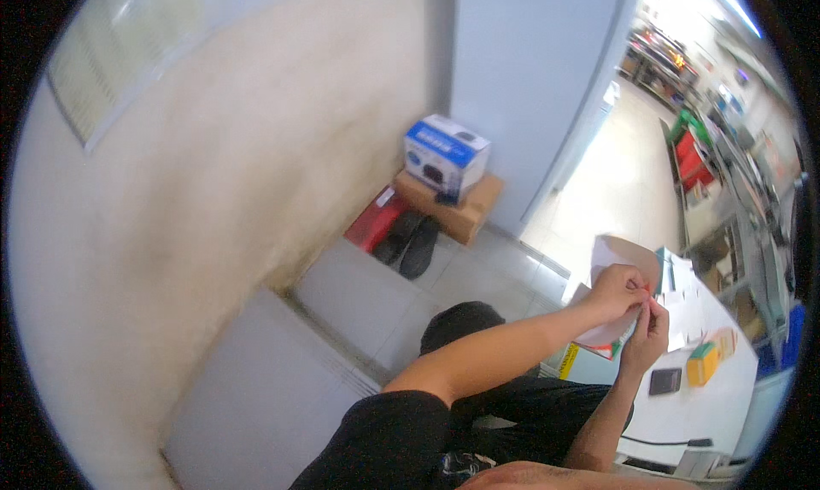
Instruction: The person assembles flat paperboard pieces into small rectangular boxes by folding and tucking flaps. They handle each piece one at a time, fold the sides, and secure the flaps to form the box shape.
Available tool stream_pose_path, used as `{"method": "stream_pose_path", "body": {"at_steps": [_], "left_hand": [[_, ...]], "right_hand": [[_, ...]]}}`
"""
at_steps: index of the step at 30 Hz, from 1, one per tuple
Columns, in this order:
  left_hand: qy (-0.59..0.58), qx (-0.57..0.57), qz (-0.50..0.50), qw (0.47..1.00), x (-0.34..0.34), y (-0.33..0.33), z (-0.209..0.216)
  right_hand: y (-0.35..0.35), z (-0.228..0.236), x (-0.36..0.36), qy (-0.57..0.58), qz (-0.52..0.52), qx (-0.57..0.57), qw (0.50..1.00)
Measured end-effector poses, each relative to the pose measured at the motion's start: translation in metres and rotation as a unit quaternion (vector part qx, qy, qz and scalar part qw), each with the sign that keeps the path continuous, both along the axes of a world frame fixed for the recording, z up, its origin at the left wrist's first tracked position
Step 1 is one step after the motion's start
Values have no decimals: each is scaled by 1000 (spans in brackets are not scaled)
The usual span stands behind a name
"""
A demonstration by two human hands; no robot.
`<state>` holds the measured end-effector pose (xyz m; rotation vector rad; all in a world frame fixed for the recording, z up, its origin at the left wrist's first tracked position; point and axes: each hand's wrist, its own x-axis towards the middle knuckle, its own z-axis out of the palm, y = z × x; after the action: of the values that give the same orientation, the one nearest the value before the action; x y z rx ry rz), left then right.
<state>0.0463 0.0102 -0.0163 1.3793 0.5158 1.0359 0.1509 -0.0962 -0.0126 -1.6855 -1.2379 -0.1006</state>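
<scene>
My left hand (617, 293) and my right hand (647, 343) meet over the near end of a white table (726, 404). Their fingertips are pinched together, with a speck of red showing between them. What they hold is too small and blurred to name. Just beyond and beneath the hands is a curved piece of card (628, 252), partly brown and partly white. Below it, partly hidden by my hands, lies something with red and green printing (605, 350). A yellow strip (568, 362) shows beside it.
On the table lie a dark flat square object (665, 381), a yellow-and-green box (702, 364) and a black cable plug (700, 443). A blue-and-white box (447, 152) sits on a brown carton (478, 208), near black shoes (410, 242). Grey seats (265, 396) line the wall.
</scene>
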Motion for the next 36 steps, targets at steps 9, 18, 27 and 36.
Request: {"method": "stream_pose_path", "body": {"at_steps": [9,18,27,36], "left_hand": [[67,-1,-50,997,-5,-35,22],[117,-13,-101,988,26,-35,8],[126,-28,-137,982,28,-29,3],[2,-161,-189,969,20,-15,2]], "right_hand": [[-25,11,-5,164,5,45,985],[-34,8,27,399,-14,66,915],[-30,2,26,516,16,141,845],[-26,2,19,304,36,117,945]]}}
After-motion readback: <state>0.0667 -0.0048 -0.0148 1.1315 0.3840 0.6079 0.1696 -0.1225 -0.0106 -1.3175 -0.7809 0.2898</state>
